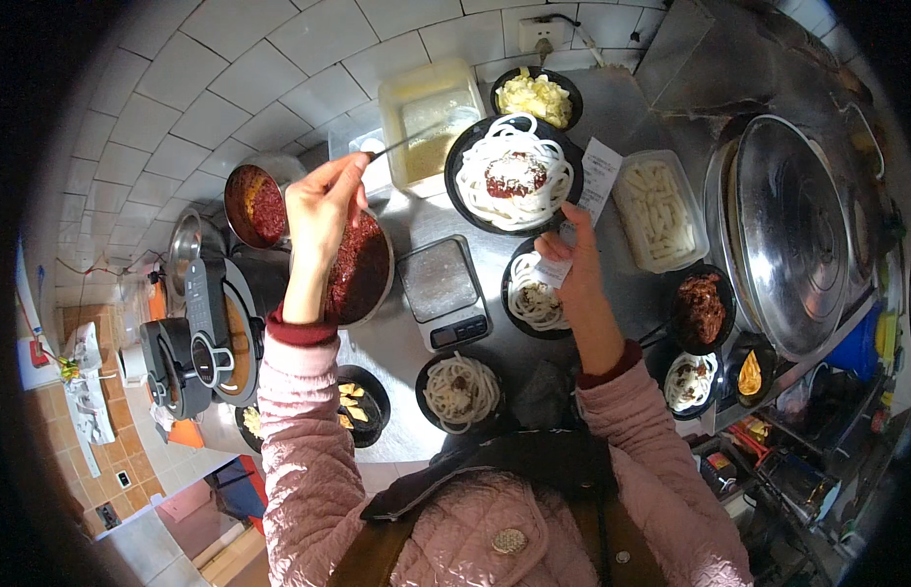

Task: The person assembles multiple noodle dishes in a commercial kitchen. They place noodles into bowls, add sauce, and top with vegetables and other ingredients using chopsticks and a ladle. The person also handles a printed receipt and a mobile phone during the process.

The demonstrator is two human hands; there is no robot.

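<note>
My left hand [324, 203] pinches the thin dark handle of a utensil [392, 147] whose far end reaches over a clear plastic tub [431, 73] with yellowish residue. My right hand [573, 256] is closed on a white paper slip [551, 272], with a fingertip at the rim of a large black bowl [454, 196]. Thick white noodles [485, 201] fill this bowl, topped with dark red sauce [514, 176] and pale sprinkles. Beneath my right hand, partly hidden, stands a smaller black bowl of noodles [534, 293]. A printed strip of paper [599, 176] shows beside the large bowl.
A kitchen scale [442, 284] sits between my arms, near a pot of red sauce [358, 269]. Another noodle bowl [460, 391] stands near my body. Chopped cabbage [534, 98] is at the back; a tub of white pieces [661, 210] and a large metal lid [793, 235] are at right.
</note>
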